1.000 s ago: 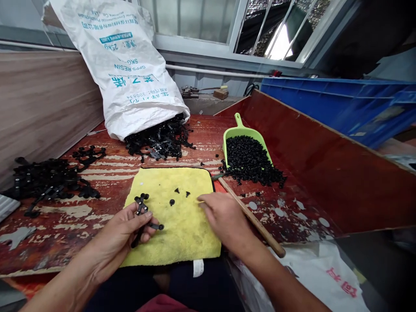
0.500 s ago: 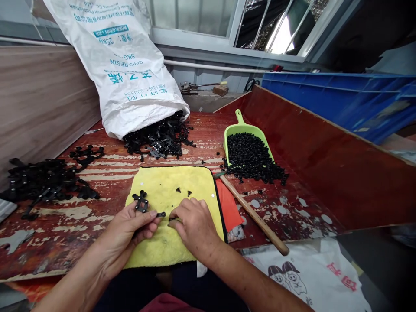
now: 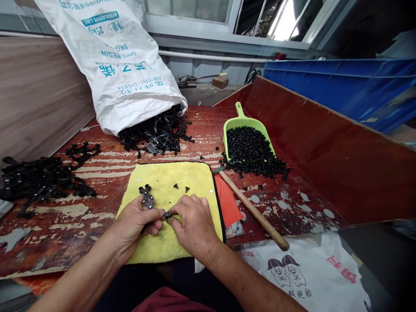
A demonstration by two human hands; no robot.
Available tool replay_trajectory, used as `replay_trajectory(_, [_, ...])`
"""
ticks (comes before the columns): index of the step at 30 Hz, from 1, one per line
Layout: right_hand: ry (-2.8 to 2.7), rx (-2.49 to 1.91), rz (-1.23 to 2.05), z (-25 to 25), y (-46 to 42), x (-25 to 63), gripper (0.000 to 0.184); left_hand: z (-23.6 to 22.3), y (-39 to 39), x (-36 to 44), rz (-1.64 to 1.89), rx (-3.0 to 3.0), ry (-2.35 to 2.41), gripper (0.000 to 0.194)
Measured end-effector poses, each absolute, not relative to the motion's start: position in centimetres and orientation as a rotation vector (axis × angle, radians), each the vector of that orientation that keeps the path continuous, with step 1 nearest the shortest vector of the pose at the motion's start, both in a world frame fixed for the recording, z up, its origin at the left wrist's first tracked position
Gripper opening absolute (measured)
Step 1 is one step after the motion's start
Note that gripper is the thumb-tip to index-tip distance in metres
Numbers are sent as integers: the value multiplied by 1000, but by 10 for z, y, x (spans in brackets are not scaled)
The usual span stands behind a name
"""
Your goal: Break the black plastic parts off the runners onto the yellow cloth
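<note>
My left hand [image 3: 138, 221] is closed around a black jointed plastic linkage [image 3: 148, 199], whose crossed bars and pale rivets rise above the fingers. One end of the linkage sticks out to the right past my thumb. There my right hand [image 3: 193, 223] pinches a small black peg [image 3: 168, 215] against that end; my fingertips partly cover it. Both hands are just above a yellow cloth [image 3: 146, 251] with a black border. Two loose black pegs [image 3: 176, 186] lie on the cloth beyond my right hand.
A green dustpan [image 3: 239, 112] full of black pegs stands at the back right. A wooden-handled hammer [image 3: 256, 212] lies right of the cloth. More linkages [image 3: 42, 182] are heaped at left and spill from a white sack [image 3: 136, 86]. A red board [image 3: 312, 147] edges the table.
My right hand has brought the peg to the end of the linkage; a gap between them has closed. My left hand has shifted slightly right, and the view has tilted a little.
</note>
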State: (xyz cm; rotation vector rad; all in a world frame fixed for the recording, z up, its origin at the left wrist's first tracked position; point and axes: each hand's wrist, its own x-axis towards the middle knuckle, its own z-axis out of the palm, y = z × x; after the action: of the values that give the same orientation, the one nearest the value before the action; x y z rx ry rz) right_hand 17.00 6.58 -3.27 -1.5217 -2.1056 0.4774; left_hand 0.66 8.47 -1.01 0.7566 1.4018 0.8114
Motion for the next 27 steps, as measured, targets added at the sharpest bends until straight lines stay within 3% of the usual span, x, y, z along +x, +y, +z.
replay_trajectory(12, [-2119,-1513,454,-33,65,168,6,-13,85,10,864,828,1438,45])
replay_trajectory(16, [-2165,-1414,420,-19,66,191,14,-14,83,9,886,861,1447,45])
replay_trajectory(18, [-2131,-1477,274,-10,66,223,19,-13,82,10,896,864,1457,44])
replay_trajectory(22, [-2119,-2115,-183,-4,68,300,25,-14,81,12,910,864,1441,45])
replay_trajectory(27, [-2092,-2347,350,-15,67,347,13,-18,81,11,933,878,1423,45])
